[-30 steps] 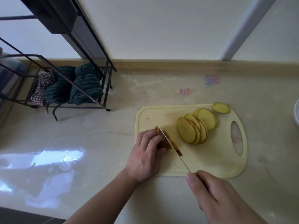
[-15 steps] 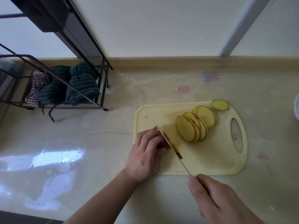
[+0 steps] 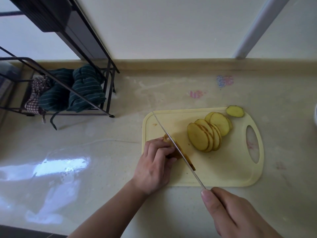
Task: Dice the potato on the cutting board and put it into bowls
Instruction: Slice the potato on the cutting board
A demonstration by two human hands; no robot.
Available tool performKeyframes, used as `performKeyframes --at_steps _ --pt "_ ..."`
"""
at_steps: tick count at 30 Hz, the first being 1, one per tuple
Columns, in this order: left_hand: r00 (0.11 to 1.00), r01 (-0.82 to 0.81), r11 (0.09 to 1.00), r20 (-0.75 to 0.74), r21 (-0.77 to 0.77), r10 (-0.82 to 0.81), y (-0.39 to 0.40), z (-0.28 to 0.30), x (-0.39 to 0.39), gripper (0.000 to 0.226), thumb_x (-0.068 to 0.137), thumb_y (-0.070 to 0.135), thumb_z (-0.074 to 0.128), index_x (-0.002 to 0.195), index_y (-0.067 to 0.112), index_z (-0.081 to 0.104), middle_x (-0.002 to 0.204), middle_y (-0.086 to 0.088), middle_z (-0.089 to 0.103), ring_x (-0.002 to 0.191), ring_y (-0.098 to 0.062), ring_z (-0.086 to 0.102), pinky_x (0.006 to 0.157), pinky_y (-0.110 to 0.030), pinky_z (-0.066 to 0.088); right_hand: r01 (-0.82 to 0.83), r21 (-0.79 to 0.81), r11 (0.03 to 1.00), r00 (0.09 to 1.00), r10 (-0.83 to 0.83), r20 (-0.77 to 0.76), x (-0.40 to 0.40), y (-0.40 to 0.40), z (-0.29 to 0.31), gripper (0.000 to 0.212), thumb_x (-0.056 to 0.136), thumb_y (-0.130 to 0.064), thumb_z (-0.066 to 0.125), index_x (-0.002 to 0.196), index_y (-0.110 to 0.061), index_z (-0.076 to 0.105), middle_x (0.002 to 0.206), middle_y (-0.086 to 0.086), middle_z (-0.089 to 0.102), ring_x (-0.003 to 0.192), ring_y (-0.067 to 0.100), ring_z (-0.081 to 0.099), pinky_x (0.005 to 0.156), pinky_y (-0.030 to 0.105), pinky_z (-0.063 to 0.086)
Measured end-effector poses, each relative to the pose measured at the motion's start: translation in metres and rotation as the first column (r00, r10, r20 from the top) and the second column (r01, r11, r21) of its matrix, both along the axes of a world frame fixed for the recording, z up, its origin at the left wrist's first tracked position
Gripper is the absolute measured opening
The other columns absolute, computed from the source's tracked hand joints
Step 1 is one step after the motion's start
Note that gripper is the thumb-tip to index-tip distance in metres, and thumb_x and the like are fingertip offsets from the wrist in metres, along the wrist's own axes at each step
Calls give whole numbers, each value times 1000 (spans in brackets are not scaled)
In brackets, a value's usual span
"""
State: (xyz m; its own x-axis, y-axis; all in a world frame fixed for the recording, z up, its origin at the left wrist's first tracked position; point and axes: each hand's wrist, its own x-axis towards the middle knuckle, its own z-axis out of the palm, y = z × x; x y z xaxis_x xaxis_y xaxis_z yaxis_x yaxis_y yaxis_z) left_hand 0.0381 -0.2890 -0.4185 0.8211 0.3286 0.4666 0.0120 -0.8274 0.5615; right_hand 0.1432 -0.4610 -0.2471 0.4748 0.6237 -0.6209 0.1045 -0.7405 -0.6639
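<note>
A pale yellow cutting board (image 3: 223,172) lies on the counter. My left hand (image 3: 154,164) presses down on the uncut end of the potato (image 3: 173,152) at the board's left side. A knife (image 3: 173,143) runs diagonally across that piece, its thin blade seen edge-on, its handle gripped by my right hand (image 3: 235,215) off the board's near edge. A fan of several potato slices (image 3: 205,134) rests mid-board. One end piece (image 3: 234,111) lies at the far edge.
A black wire rack (image 3: 56,86) with dark green striped cloths (image 3: 85,88) stands at the back left. A white bowl's rim (image 3: 315,115) shows at the right edge. The counter ends at a wall and a white pipe (image 3: 257,28).
The knife has slid forward along the potato, its tip now reaching the board's far left corner. My left hand stays on the potato end.
</note>
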Motion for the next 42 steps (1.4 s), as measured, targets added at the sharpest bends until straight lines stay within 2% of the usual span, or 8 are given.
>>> performKeyframes --at_steps 6,10,12,18,23,30,34,42 --pt "1000 -16 1000 -10 -2 16 0 -4 -1 15 99 11 60 113 5 57 106 -19 62 107 -35 58 99 -40 51 -11 29 1000 1000 11 7 -2 -4 -7 78 37 -104 -3 80 -61 45 51 -20 55 58 0 57 53 11 38" --pt "1000 -9 1000 -3 -7 9 0 -3 -1 13 101 13 58 112 5 56 107 -18 60 107 -35 57 98 -40 51 6 25 1000 1000 -6 27 -2 -2 -5 38 68 -84 12 83 -63 39 52 -21 55 61 -1 58 55 13 39" --pt "1000 -7 1000 -5 -13 7 0 -3 0 13 102 13 57 112 5 56 109 -16 58 107 -35 57 98 -40 51 -19 7 1000 1000 19 25 0 -1 -4 33 63 -74 14 84 -64 37 52 -22 55 61 -1 57 56 13 39" --pt "1000 -2 1000 13 4 2 2 -2 1 14 99 9 60 112 4 56 110 -15 56 106 -34 57 98 -40 51 -31 -1 1000 999 31 33 -4 0 -7 37 65 -71 11 91 -59 35 56 -25 55 64 -1 57 56 13 38" --pt "1000 3 1000 23 28 -3 2 -2 2 17 96 6 62 112 3 56 112 -14 54 108 -33 56 104 -37 48 -31 38 999 998 29 52 -4 8 -26 63 71 -73 14 69 -17 42 61 -19 56 60 7 52 58 22 38" --pt "1000 -24 1000 8 -19 24 2 -4 0 16 97 8 60 113 5 55 103 -24 63 108 -33 56 109 -33 44 -12 48 999 1000 11 11 -4 11 -31 56 74 -70 19 63 -19 40 58 -17 55 57 5 50 58 23 38" --pt "999 -22 999 23 -39 23 1 -4 0 20 95 5 62 113 6 54 103 -24 63 107 -32 56 103 -42 51 -4 -26 1000 1000 4 6 -8 -7 -23 74 63 -89 7 76 -31 50 59 -20 57 61 1 56 56 15 39" --pt "999 -7 1000 33 -16 8 1 -6 1 22 94 5 62 113 6 53 113 -13 52 104 -32 54 108 -39 46 -51 47 998 995 47 89 2 26 -68 59 82 -69 18 69 -20 48 57 0 52 59 12 49 61 30 39"
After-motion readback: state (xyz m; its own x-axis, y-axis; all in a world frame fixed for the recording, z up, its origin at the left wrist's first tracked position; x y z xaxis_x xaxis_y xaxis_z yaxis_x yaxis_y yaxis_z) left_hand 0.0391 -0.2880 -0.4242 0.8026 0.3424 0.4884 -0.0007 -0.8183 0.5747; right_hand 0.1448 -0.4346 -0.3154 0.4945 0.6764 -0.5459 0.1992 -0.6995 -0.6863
